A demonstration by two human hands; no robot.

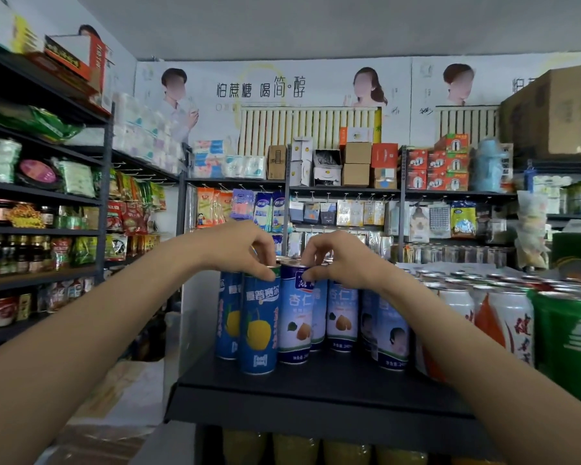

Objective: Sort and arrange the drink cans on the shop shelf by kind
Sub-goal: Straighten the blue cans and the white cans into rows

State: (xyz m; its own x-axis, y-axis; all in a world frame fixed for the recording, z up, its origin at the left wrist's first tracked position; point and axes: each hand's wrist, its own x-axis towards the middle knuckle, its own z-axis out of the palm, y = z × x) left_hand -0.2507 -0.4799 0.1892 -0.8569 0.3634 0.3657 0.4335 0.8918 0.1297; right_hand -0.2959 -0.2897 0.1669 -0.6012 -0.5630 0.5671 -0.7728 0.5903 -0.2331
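Observation:
On the black shelf top (pixel 316 391) stand tall slim cans. My left hand (pixel 239 250) grips the rim of a dark blue can with a yellow fruit picture (pixel 259 323); a second can of that kind (pixel 228 317) stands just behind it to the left. My right hand (pixel 336 260) pinches the top of a pale blue can with an apricot picture (pixel 296 320), which touches the dark blue one. More apricot cans (pixel 342 317) stand to the right, one partly behind my right forearm (pixel 391 333).
White cans with red and orange print (pixel 503 317) and green cans (pixel 571 333) fill the shelf's right side. Stocked racks line the left wall (pixel 41 229) and the back wall (pixel 349 203). Yellow bottles (pixel 296 448) sit below the shelf. Cardboard lies on the floor at the lower left (pixel 108 431).

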